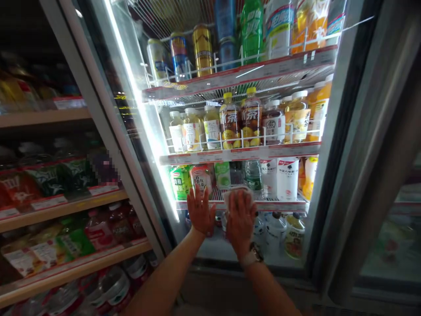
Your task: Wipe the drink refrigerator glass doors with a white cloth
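My left hand (200, 213) lies flat with its fingers stretched upward, and looks pressed to the glass front of a lit drinks fridge (350, 131). Beside it, my right hand (240, 219) holds a pale folded cloth (226, 196) flat under its fingers against the same glass. Most of that cloth is hidden by the hand. A watch (255, 253) is on my right wrist. Behind the hands, through the glass, show a green carton (180, 183), a red-labelled drink (201, 175) and white cans (287, 179).
Higher fridge shelves hold tea bottles (251, 118), a gold can (202, 50) and a green soda bottle (252, 28). On the left, wooden shelves (66, 213) carry more bottles, beyond the metal frame (98, 123). A vertical metal edge (371, 145) runs along the right.
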The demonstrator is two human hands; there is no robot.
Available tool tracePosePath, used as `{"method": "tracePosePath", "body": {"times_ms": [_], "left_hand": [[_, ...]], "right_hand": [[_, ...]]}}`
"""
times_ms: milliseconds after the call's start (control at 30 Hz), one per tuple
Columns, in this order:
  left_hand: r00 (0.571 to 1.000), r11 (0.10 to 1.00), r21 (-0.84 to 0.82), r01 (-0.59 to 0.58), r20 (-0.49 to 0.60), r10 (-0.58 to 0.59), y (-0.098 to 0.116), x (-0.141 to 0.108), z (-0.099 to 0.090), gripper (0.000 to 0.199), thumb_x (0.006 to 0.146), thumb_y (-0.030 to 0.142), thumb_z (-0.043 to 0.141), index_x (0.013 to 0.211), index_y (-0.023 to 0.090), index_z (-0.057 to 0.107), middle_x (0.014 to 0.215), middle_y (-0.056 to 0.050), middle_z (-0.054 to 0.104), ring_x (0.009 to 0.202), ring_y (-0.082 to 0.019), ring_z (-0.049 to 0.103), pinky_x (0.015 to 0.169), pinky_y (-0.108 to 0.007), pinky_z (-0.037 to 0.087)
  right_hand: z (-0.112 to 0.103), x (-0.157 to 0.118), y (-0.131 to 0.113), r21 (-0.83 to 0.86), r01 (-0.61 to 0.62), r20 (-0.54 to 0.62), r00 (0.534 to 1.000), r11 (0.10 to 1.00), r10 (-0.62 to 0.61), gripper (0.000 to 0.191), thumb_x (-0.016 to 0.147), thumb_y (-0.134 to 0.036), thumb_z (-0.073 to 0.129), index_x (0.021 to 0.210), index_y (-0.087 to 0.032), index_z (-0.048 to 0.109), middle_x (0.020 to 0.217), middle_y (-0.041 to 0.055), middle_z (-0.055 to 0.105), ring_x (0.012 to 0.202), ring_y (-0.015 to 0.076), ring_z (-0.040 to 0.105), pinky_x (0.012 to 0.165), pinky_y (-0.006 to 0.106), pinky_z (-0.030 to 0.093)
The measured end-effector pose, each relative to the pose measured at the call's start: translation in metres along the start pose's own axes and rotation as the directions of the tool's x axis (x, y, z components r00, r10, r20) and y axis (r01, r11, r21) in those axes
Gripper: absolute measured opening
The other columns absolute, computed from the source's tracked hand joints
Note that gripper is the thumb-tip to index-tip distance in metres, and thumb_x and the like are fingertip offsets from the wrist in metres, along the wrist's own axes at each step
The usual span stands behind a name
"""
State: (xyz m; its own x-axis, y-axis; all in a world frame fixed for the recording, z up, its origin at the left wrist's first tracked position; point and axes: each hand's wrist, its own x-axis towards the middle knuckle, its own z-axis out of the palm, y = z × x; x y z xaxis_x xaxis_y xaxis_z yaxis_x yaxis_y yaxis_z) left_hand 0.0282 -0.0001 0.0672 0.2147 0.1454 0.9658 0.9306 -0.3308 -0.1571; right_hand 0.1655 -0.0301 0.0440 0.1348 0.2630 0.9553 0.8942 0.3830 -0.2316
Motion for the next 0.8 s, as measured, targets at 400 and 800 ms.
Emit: {"method": "tracePosePath", "body": {"times_ms": [400, 800], "left_hand": [[1.0, 0.998, -0.063, -0.011, -0.024, 0.009, -0.002, 0.004, -0.001, 0.062, 0.098, 0.035, 0.039, 0.155, 0.021, 0.019, 0.164, -0.01, 0.01, 0.151, -0.03, 0.008, 0.122, -0.051, 0.014], [1.0, 0.998, -0.058, 0.017, -0.019, -0.018, 0.001, 0.004, 0.002, 0.064, 0.097, 0.035, 0.041, 0.155, 0.021, 0.02, 0.163, -0.011, 0.013, 0.151, -0.032, 0.01, 0.121, -0.055, 0.017]], "right_hand": [[-0.043, 0.016, 0.089, -0.044, -0.044, -0.127, 0.991, 0.998, 0.038, 0.064, 0.091, -0.009, 0.036, 0.154, -0.023, 0.029, 0.156, 0.0122, 0.036, 0.147, 0.0263, 0.027, 0.119, 0.054, 0.02], [-0.047, 0.016, 0.106, -0.026, -0.311, -0.271, 0.917, 0.95, 0.293, 0.064, 0.094, -0.017, 0.035, 0.156, -0.02, 0.019, 0.161, 0.0157, 0.022, 0.15, 0.0343, 0.015, 0.114, 0.069, 0.019]]}}
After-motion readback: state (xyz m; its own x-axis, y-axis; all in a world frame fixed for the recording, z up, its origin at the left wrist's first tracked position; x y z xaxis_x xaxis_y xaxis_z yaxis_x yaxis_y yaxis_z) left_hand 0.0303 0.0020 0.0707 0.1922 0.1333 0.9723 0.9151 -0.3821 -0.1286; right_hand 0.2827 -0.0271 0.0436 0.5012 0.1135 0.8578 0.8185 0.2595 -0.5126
